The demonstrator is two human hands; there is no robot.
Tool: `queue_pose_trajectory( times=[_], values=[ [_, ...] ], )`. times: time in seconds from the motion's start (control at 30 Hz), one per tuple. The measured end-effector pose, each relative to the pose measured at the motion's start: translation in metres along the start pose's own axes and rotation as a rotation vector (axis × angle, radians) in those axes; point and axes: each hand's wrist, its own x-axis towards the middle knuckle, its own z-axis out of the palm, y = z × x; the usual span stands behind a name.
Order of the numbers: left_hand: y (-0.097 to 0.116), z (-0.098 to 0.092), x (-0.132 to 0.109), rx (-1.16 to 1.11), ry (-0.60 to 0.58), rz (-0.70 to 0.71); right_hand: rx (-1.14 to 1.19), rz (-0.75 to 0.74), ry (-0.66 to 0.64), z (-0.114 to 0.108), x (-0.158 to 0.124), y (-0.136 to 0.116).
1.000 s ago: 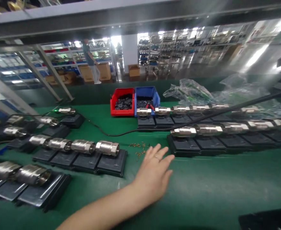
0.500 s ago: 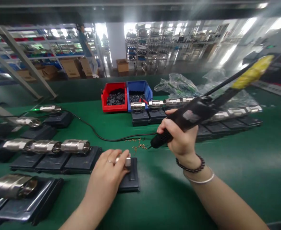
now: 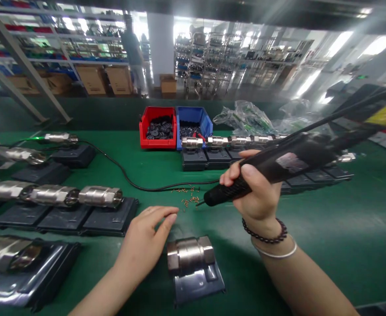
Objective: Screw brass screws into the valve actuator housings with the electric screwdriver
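My right hand (image 3: 254, 193) is wrapped round a black electric screwdriver (image 3: 278, 164), its tip pointing down-left at a scatter of small brass screws (image 3: 186, 197) on the green mat. My left hand (image 3: 145, 239) lies just left of a dark plate carrying a silver metal fitting (image 3: 189, 254); its fingers are stretched toward the screws and hold nothing. The fitting on its plate stands alone near the front edge, between my two forearms.
Rows of the same silver fittings on dark plates lie at the left (image 3: 64, 195) and at the back right (image 3: 232, 142). A red bin (image 3: 156, 129) and a blue bin (image 3: 193, 123) hold small black parts. A black cable (image 3: 127, 177) crosses the mat. Clear plastic bags (image 3: 245, 116) are behind. A person stands far off by shelves.
My left hand has let go of the fitting and now reaches toward the screws. The fitting on its plate sits closer to me. The screwdriver stays in my right hand, barely shifted.
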Motion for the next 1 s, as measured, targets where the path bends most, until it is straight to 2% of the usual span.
queue_pose_trajectory(
  times=[0.07,0.17,0.3,0.47,0.73,0.87,0.93,1.0],
  values=[
    [-0.009,0.003,0.013,-0.04,-0.083,-0.097,0.064,-0.002,0.005,0.008,0.002,-0.014],
    [-0.015,0.014,0.024,-0.106,-0.166,-0.109,0.085,-0.009,0.005,0.019,0.003,-0.03],
    [-0.016,0.025,0.025,-0.12,-0.15,-0.102,0.093,0.003,-0.029,0.03,0.0,-0.04],
    [-0.017,0.024,0.021,-0.064,-0.119,-0.109,0.108,0.075,-0.086,0.037,0.0,-0.04],
    [-0.02,0.017,0.016,0.093,-0.24,-0.05,0.063,0.154,-0.225,0.051,0.0,-0.041],
    [-0.028,0.008,0.001,0.138,-0.26,-0.111,0.047,0.166,-0.333,0.054,-0.003,-0.04],
    [-0.032,0.002,-0.017,0.119,-0.27,-0.233,0.027,0.179,-0.377,0.056,-0.005,-0.039],
    [-0.032,-0.002,-0.04,-0.012,-0.353,-0.389,-0.012,0.223,-0.396,0.058,-0.007,-0.037]
  ],
)
